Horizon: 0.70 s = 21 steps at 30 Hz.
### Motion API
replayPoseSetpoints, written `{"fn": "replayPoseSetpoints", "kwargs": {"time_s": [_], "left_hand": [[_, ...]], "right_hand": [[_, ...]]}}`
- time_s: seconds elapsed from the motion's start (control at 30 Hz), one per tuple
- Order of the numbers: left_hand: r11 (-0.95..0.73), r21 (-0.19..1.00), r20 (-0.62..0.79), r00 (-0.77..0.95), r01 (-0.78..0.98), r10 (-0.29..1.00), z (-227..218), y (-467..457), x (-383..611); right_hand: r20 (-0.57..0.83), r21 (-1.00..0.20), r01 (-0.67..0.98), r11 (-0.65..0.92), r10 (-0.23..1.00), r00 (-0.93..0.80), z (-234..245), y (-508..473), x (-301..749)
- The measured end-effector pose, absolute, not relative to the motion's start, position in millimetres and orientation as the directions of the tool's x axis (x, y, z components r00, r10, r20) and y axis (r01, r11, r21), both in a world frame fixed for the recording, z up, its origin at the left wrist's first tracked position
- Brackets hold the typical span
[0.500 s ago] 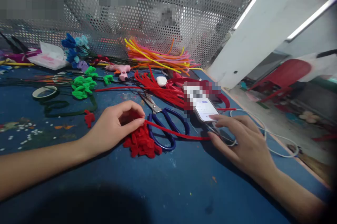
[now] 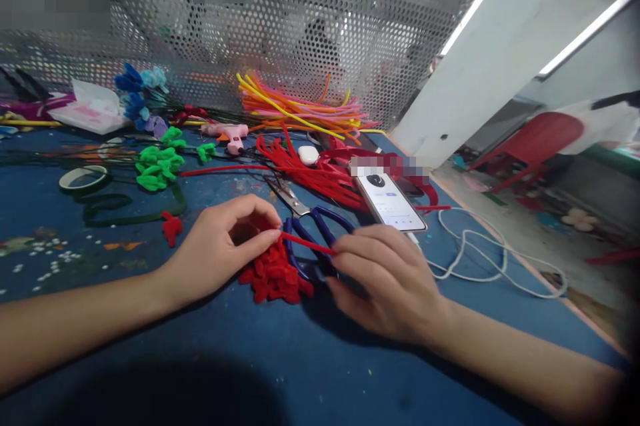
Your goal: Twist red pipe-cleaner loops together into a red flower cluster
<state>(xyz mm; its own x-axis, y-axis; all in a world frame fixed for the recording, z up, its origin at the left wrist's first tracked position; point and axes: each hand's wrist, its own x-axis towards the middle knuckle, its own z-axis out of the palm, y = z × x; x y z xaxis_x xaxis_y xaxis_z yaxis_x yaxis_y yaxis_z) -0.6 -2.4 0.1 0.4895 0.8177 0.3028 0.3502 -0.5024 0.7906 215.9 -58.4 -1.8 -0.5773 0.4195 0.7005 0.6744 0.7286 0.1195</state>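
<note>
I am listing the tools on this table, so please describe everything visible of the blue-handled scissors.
The scissors lie flat on the blue table, blades shut, pointing away and leftward. Blades look like bare metal, the two handle loops like dark blue plastic. A red pipe cleaner, pinched by the left hand and right hand, crosses over the loops. The right hand hides their near ends; a heap of red pieces touches the left loop.

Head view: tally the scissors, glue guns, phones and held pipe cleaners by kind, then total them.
Scissors: 1
Glue gun: 1
Phone: 1
Held red pipe cleaner: 1
Total: 4
</note>
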Motion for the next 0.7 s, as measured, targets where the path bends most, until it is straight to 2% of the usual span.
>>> {"fn": "replayPoseSetpoints", "kwargs": {"time_s": [0.1,0.2,0.3,0.43,0.7], "left_hand": [[-0.511,0.791,0.333,0.465,0.335,0.82,1,-2,-1],[-0.484,0.815,0.339,0.414,0.319,0.845,1,0,0],[-0.442,0.844,0.298,0.418,0.305,0.858,0,2,0],[-0.469,0.837,0.294,0.49,0.282,0.821,-3,2,-2],[-0.565,0.784,0.371,0.536,0.257,0.758,-5,-2,-1]], "right_hand": [[0.678,0.0,0.672,0.741,0.494,-0.544,-3,-34,185],[0.676,-0.118,0.605,0.788,0.51,-0.532,-7,-17,175],[0.723,-0.149,0.551,0.821,0.471,-0.506,-12,-12,180],[0.744,-0.153,0.525,0.837,0.447,-0.496,-13,-14,186],[0.718,-0.28,0.517,0.809,0.534,-0.447,-13,-19,181]]}}
